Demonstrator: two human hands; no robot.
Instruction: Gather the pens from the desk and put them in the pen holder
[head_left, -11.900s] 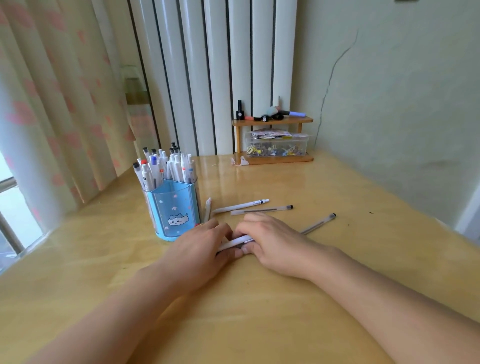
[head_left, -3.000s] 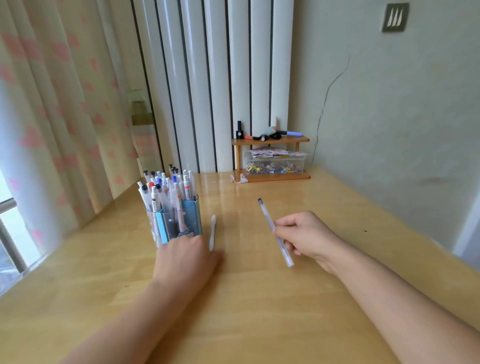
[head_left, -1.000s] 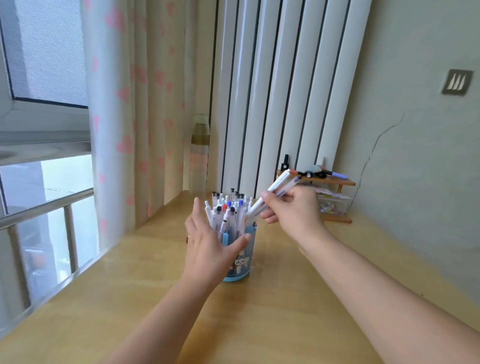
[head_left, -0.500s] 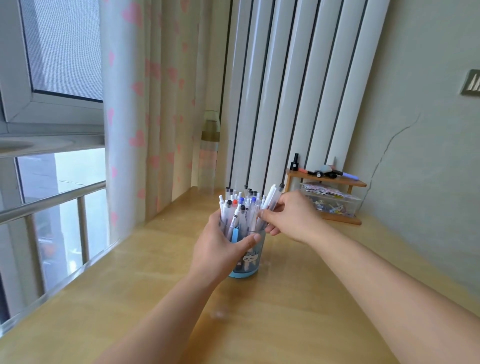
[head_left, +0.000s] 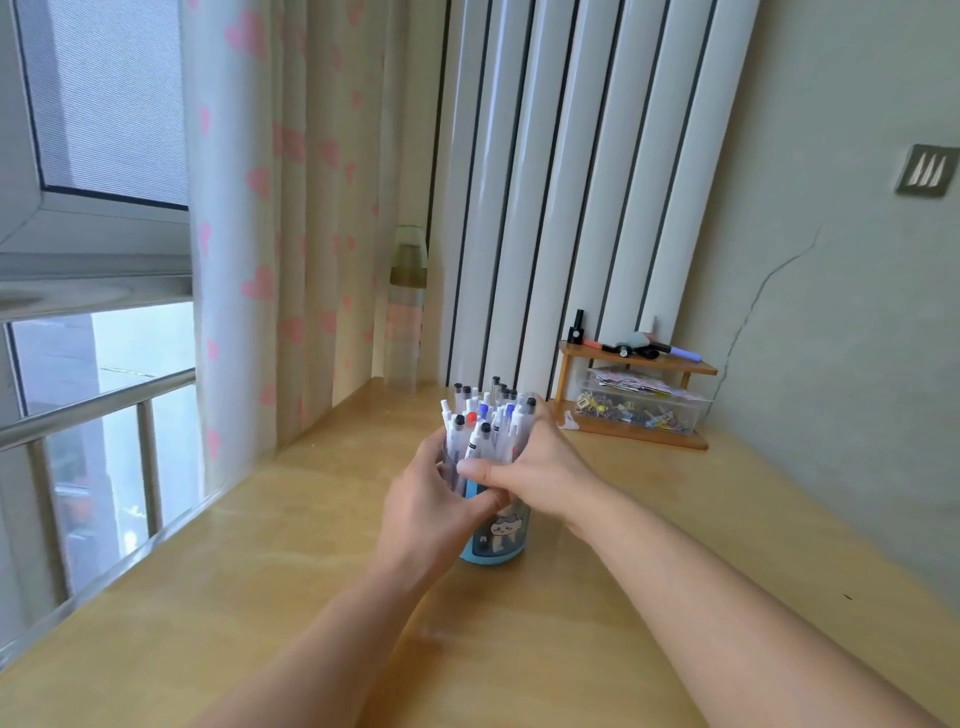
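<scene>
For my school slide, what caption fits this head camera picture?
Two hands, left hand and right hand, wrap around a blue pen holder packed with pens.

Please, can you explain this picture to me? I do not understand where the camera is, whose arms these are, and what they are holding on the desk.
There is no machine here. A person wears one camera on the head, so you look down along their own arms. The left hand and right hand wrap around a blue pen holder full of pens, standing on a wooden desk. Behind it, against the wall, stands a small wooden shelf with a clear box of small items. No loose pens show on the desk.
</scene>
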